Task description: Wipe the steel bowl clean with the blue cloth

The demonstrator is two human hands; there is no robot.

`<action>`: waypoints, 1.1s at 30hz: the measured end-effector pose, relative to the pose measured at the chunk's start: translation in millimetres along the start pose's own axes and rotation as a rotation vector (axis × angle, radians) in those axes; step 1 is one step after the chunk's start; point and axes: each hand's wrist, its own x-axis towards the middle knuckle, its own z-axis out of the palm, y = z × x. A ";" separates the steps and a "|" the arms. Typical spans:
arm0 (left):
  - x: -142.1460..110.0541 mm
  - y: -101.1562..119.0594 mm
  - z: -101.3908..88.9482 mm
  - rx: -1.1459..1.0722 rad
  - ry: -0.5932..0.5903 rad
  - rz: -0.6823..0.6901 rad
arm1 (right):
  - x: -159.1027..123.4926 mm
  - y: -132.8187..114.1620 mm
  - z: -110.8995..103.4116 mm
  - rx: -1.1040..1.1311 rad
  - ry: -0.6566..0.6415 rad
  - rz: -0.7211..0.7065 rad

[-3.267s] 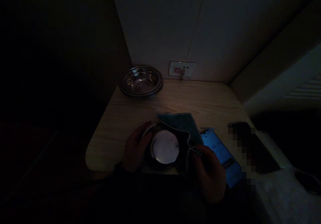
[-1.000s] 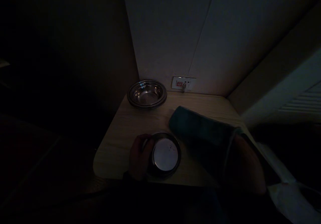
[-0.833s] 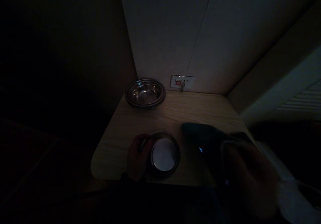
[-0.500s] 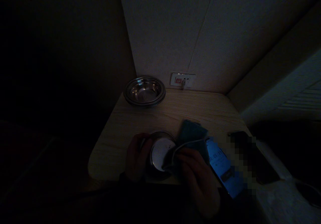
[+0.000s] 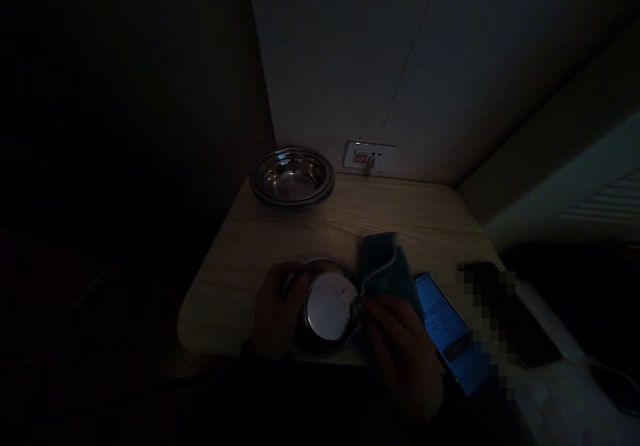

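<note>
A metal bowl [image 5: 330,306] lies upside down near the table's front edge, its pale round base facing up. My left hand [image 5: 280,309] grips its left rim, thumb on the near side. At the bowl's right side, my right hand [image 5: 400,349] pinches a teal cloth [image 5: 393,273]. The bunched end of the cloth touches the bowl's right wall, and the rest spreads out beyond my fingers. Dim light hides the lower parts of both hands.
Several stacked metal bowls [image 5: 293,178] stand at the table's back left. A lit phone [image 5: 445,329] lies right of my right hand, with a dark object [image 5: 520,319] beyond it. A socket with a plug [image 5: 370,158] is on the wall behind the wooden table [image 5: 400,203].
The cloth has moved right, off the bowl's base to its side, uncovering more of the base. My left hand keeps its hold. The view has shifted slightly.
</note>
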 end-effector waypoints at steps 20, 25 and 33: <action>-1.8 8.9 4.9 0.042 0.066 -0.022 | 25.0 -8.9 -1.8 -0.199 -0.120 -0.296; -3.2 6.8 5.2 0.040 0.084 -0.016 | 25.3 -10.6 0.0 -0.167 -0.126 -0.339; -2.2 2.4 5.2 0.073 0.078 0.030 | 29.1 -13.0 0.3 -0.165 -0.138 -0.353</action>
